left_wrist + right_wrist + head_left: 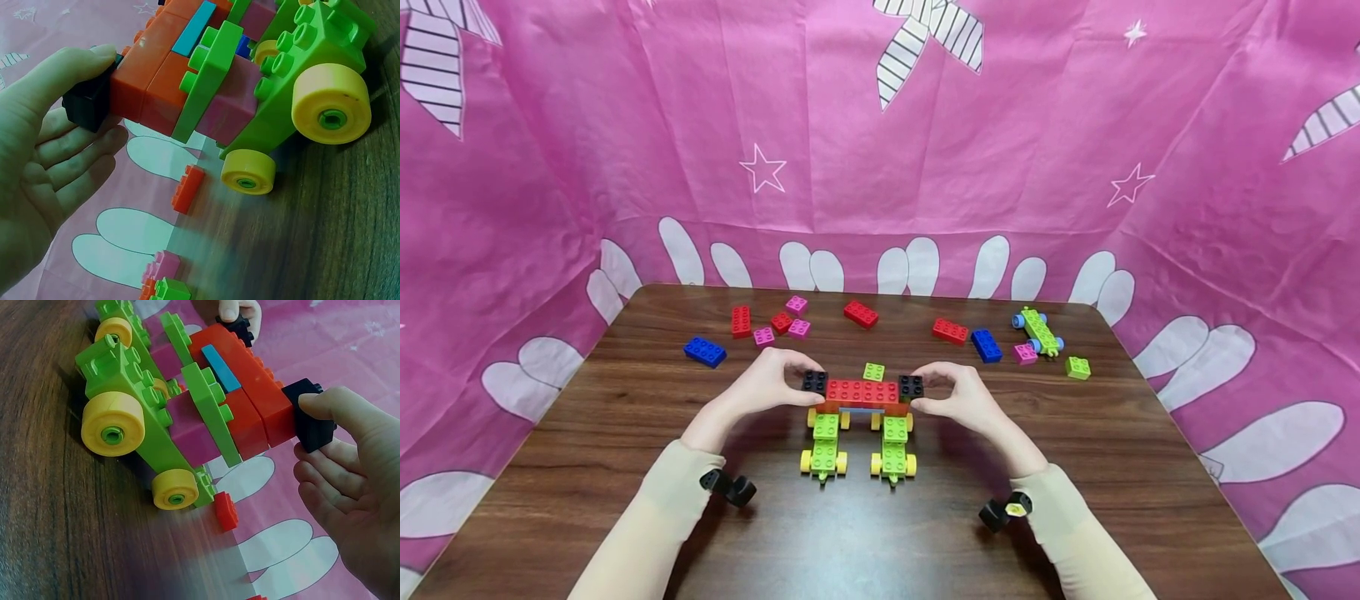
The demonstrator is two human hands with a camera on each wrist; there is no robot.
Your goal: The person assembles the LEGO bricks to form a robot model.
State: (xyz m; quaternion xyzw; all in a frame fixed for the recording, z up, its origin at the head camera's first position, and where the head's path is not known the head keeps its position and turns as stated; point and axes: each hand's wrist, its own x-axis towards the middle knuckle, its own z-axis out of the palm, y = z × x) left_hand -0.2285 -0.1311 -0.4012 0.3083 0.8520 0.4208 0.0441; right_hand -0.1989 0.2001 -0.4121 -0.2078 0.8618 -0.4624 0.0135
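A toy brick build stands at the near middle of the table. Its two green wheeled bases (pixel 825 458) have yellow wheels (pixel 331 103) and carry purple bricks (pixel 195 428) and green plates (pixel 209 412). Red bricks (pixel 862 392) bridge them on top, above a thin blue piece (pixel 220 367). At the bridge's left end my left hand (pixel 767 383) pinches a black brick (pixel 90 100) between thumb and fingers. My right hand (pixel 958 398) pinches another black brick (pixel 310 419) at the right end, thumb on one face and fingertips behind.
Behind the build lies a small green brick (pixel 874 372). Loose red, pink and blue bricks (pixel 705 352) lie along the back, with another green wheeled base (pixel 1039 332) and a green brick (pixel 1078 368) at the back right. A pink cloth (pixel 850 167) hangs behind the table (pixel 625 433).
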